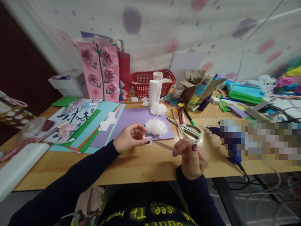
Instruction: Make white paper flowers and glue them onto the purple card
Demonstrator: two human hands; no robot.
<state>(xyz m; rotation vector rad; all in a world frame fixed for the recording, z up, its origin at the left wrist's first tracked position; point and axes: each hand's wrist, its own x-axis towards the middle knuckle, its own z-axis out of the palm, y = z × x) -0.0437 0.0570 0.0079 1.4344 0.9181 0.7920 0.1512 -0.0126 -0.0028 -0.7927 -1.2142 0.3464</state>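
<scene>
Between the thumb and fingers of my left hand [133, 136] is a small piece of white paper [148, 138]. My right hand [191, 157] grips a thin, flat, brownish stick [163, 146]; its tip reaches to the white piece, though I cannot tell if they touch. Just beyond my hands, a fluffy white paper flower [156, 127] lies on a purple sheet [131, 117]. A second white flower [158, 109] sits behind it. Scissors [192, 131] with pale handles lie right of the sheet, beside a thin stick or brush.
White paper squares [108, 121] lie on coloured sheets at left. A white roll [154, 92] stands before a red basket [141, 84]. A blue glue gun [234, 144] with a cord is at right, beside a blurred patch. A pink flower picture [100, 72] stands at the back.
</scene>
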